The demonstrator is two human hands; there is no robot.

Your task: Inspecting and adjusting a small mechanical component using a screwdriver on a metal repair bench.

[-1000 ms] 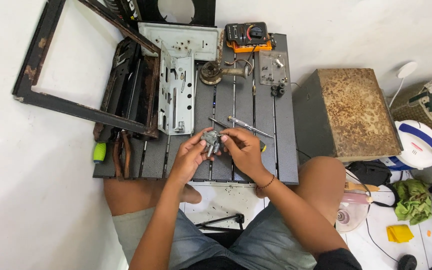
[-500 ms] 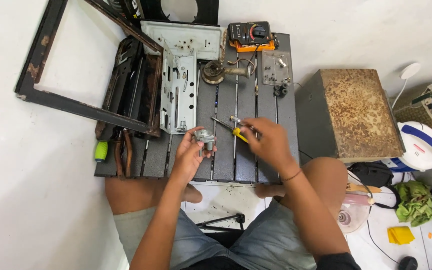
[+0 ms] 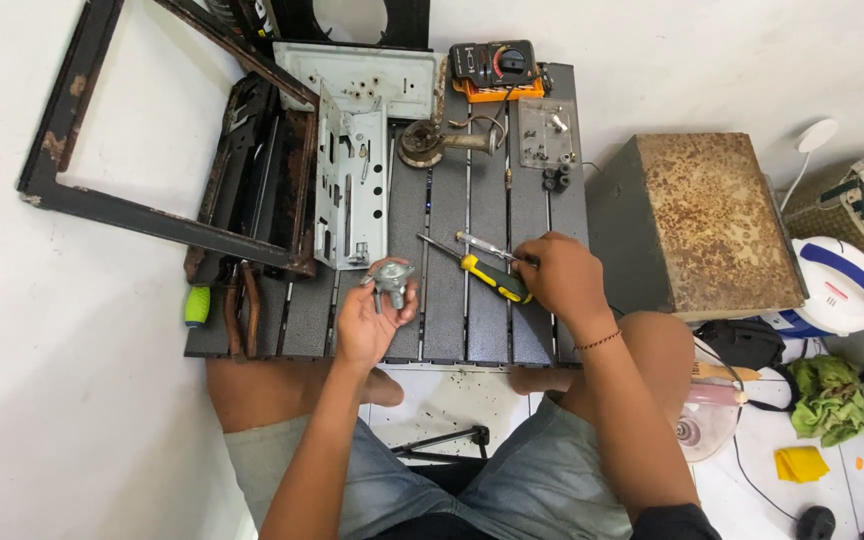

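Your left hand cups a small grey metal valve part in its upturned fingers, closed around it from below, while your right hand comes down on the yellow-and-black screwdriver lying on the dark slatted table. The fingers of that right hand are curled over the handle end; whether they have already clamped on it or only rest there cannot be told from this view.

The step in hand looks like the fetching of a tool: the part is held ready and the driver is being taken up just to its right. The next move would seem to call for a firm grip on the handle and a turn of the part so its screw faces the tip, with the left hand keeping it steady.

Both forearms reach forward from your lap, the left wrist bent back with the palm up, the right wrist turned palm down with a thin cord bracelet on it. A second, slimmer metal tool lies just beyond the screwdriver, crossing near its shaft. Farther ahead of the right hand stand a brass burner fitting, a clear tray of small parts and an orange multimeter. Ahead of the left hand lies a pale sheet-metal bracket, with a rusted black frame off to its left. A rusty metal box sits to the right of your right hand.
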